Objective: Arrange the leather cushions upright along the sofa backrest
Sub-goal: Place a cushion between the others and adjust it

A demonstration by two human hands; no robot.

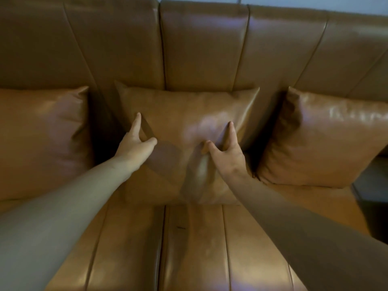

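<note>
The middle tan leather square cushion is leaning upright against the brown leather sofa backrest, its lower edge sitting on the seat. You are pressing your left hand against its left part, fingers spread, thumb apart, gripping nothing. Your right hand is lying on its right part, also splayed; it seems to be pushing rather than pinching, though blur is making that uncertain. A left cushion and a right cushion are standing apart on either side.
</note>
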